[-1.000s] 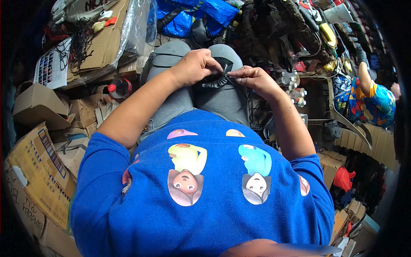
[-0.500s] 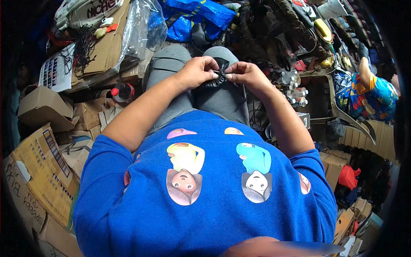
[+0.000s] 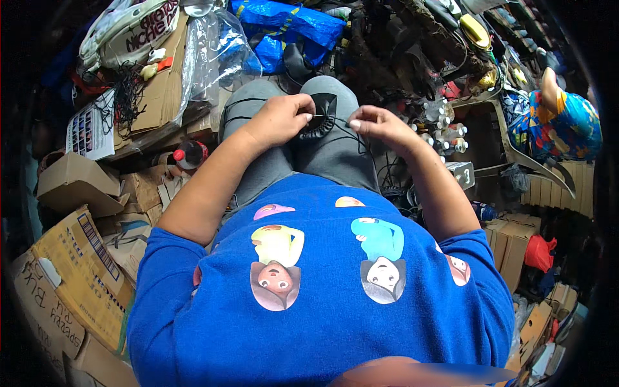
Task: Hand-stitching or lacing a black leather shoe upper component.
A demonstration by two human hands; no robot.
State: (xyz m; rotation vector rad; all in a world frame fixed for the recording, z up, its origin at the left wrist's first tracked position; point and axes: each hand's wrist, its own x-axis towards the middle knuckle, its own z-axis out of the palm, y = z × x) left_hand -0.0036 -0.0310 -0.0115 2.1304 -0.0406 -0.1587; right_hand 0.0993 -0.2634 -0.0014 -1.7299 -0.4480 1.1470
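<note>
A small black piece [image 3: 326,103] with a row of cord loops or gathers along its near edge rests over my right thigh. My left hand [image 3: 282,120] is closed at its left side, thumb and forefinger pinching its edge. A thin, pale, straight line shows at those fingertips; I cannot make out what it is. My right hand [image 3: 385,128] sits a little to the right, apart from the black piece, with thumb and forefinger pinched on a thin black cord [image 3: 342,122]. The cord runs from the piece to these fingers, and a length hangs below. More black cord [image 3: 240,100] lies across my left knee.
Cardboard, black cords [image 3: 131,97] and a dark bottle with a red cap [image 3: 191,155] lie to the left. A blue bag [image 3: 284,29] is ahead. Several clear bottles [image 3: 449,132] stand right, near a curved blade [image 3: 560,177]. Another person in a patterned shirt [image 3: 567,126] is far right.
My right hand has drawn away to the right from the black piece, with cord now stretched between them. My left hand has shifted slightly left and stays at the piece.
</note>
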